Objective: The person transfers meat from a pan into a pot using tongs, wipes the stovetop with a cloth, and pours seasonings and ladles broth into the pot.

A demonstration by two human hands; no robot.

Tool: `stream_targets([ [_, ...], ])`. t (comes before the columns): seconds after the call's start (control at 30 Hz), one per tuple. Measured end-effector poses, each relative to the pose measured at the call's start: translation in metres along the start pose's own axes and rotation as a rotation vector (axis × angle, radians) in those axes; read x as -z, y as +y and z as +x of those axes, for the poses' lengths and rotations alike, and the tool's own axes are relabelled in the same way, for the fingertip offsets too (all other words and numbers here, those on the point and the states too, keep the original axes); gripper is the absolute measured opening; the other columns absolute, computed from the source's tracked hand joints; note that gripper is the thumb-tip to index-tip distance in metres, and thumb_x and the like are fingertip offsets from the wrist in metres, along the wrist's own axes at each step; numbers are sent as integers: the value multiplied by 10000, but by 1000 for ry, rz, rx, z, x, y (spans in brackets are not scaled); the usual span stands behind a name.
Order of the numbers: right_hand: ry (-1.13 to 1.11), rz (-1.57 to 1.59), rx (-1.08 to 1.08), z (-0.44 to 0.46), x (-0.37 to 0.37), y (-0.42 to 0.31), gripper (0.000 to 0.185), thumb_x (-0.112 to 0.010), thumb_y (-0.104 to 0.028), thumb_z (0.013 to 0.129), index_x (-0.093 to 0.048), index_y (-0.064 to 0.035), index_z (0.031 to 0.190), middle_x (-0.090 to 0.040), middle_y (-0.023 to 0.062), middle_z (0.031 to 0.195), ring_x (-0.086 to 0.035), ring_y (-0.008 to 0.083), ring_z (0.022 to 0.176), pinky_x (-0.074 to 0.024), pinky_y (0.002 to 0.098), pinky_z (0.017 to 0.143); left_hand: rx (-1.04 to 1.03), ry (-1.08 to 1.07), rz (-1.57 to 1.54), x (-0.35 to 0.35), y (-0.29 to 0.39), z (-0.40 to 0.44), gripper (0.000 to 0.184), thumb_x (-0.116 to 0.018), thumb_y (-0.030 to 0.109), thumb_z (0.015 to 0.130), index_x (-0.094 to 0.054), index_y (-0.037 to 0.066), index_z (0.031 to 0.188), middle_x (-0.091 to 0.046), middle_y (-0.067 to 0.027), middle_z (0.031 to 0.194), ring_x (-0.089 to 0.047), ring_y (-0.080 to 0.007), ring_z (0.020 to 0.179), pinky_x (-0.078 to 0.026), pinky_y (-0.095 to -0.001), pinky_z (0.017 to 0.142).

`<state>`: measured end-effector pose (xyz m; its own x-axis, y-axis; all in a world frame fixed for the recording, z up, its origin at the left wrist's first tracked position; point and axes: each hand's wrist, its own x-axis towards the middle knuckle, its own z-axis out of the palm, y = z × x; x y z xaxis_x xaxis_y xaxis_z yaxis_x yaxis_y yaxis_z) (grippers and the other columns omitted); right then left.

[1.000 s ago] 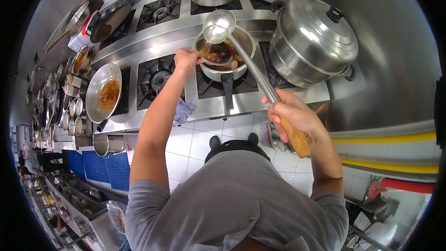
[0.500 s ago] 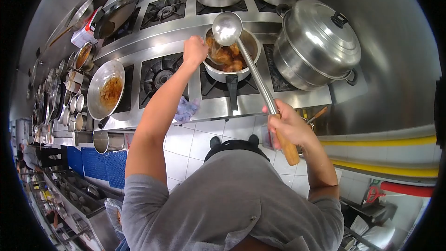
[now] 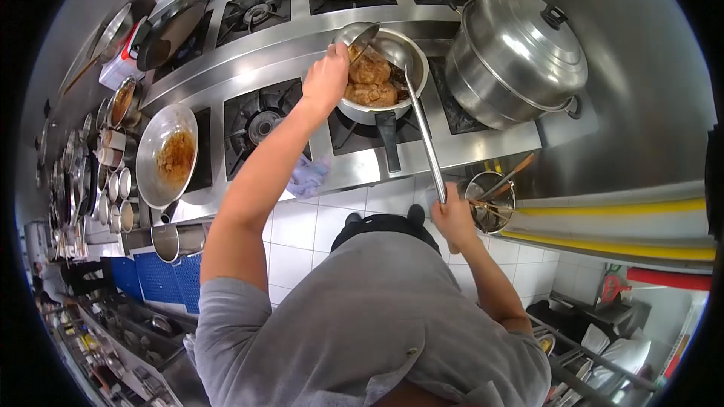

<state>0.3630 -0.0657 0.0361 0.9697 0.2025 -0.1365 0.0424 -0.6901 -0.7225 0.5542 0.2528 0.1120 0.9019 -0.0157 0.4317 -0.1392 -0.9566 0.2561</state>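
Note:
My right hand point(image 3: 454, 218) is closed round the grip of a long-handled steel ladle point(image 3: 427, 136). The ladle's bowl dips into the right side of a pot point(image 3: 422, 74) on the stove. Inside the pot lie browned, glossy chunks of food point(image 3: 371, 79), perhaps meat. Over the pot's left rim, my left hand point(image 3: 329, 75) is closed on a bowl-shaped metal utensil point(image 3: 356, 33); its exact kind is unclear. The utensil is tilted above the food. The pot's black handle point(image 3: 388, 140) points towards me, between my arms.
A large lidded steamer point(image 3: 516, 53) stands to the right. To the left are a bare burner point(image 3: 264, 122) and a wok point(image 3: 147, 173) with brown residue. A purple cloth point(image 3: 308, 176) hangs at the stove edge. A utensil container point(image 3: 492, 200) is beside my right hand.
The ladle's bowl has gone from above the pot down into it, and my right hand has shifted. My left hand has moved slightly right, lifting the metal utensil into view.

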Motion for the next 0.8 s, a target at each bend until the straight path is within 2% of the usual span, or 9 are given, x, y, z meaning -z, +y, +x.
stream_targets([
  [0.1, 162, -222, 124, 2, -26, 32, 261, -537, -91, 843, -408, -10, 1055, -589, 172, 632, -569, 254, 387, -470, 381, 382, 89, 55, -146, -13, -14, -10, 117, -531, 28, 820, -479, -21, 912, -640, -245, 803, -627, -447, 735, -521, -507, 667],
  [0.17, -134, 508, -200, 0, -9, 0, 254, -521, -78, 860, -415, -7, 1080, -535, 99, 605, -531, 200, 360, -420, 333, 339, 126, 97, -197, -6, -22, -15, 146, -572, 81, 814, -506, -36, 871, -631, -253, 824, -631, -438, 724, -535, -468, 657],
  [0.23, -185, 753, -247, 6, 29, -37, 236, -505, -88, 879, -434, -16, 1091, -450, 32, 586, -455, 136, 328, -349, 272, 296, 450, -10, -471, -6, -35, -11, 192, -641, 90, 802, -538, -66, 843, -644, -222, 804, -662, -362, 666, -564, -388, 634],
  [0.3, -351, 1329, -270, 9, 81, -72, 234, -498, -109, 881, -450, -22, 1093, -407, 10, 569, -384, 107, 302, -313, 248, 269, 700, 125, -1108, -23, -42, -18, 186, -685, 59, 802, -562, -72, 851, -640, -150, 787, -660, -249, 659, -579, -310, 639],
  [0.4, -293, 1336, -232, 35, 141, -106, 245, -495, -116, 884, -459, -29, 1111, -385, -15, 556, -347, 78, 292, -303, 225, 253, 855, 108, -1427, -21, -42, -27, 149, -669, 30, 831, -556, -56, 877, -607, -100, 827, -633, -172, 697, -586, -267, 670],
  [0.5, -145, 1015, -90, 96, 198, -141, 229, -465, -125, 895, -499, -30, 1101, -441, -7, 570, -381, 75, 302, -321, 196, 271, 910, 158, -1459, -14, -34, -37, 148, -668, 19, 830, -549, -51, 881, -614, -99, 814, -637, -167, 697, -590, -275, 652],
  [0.6, 23, 505, 141, 186, 253, -174, 246, -480, -154, 880, -537, 5, 1060, -479, 12, 586, -489, 118, 364, -398, 248, 323, 928, 215, -1439, -9, -23, -50, 148, -663, 21, 837, -545, -56, 883, -615, -99, 812, -635, -157, 695, -588, -269, 650],
  [0.7, 151, 83, 45, 304, 306, -191, 138, -513, -150, 818, -523, -13, 802, -510, 46, 607, -524, 149, 413, -433, 300, 375, 959, 267, -1394, -11, -12, -59, 135, -654, 18, 845, -547, -56, 882, -618, -100, 818, -634, -151, 695, -587, -265, 649],
  [0.8, 246, -244, -77, 394, 339, -202, 165, -518, -152, 794, -522, -7, 714, -555, 83, 623, -567, 178, 472, -435, 328, 399, 988, 339, -1335, -10, 3, -62, 126, -648, 21, 850, -551, -50, 886, -616, -89, 822, -626, -136, 692, -581, -256, 662],
])
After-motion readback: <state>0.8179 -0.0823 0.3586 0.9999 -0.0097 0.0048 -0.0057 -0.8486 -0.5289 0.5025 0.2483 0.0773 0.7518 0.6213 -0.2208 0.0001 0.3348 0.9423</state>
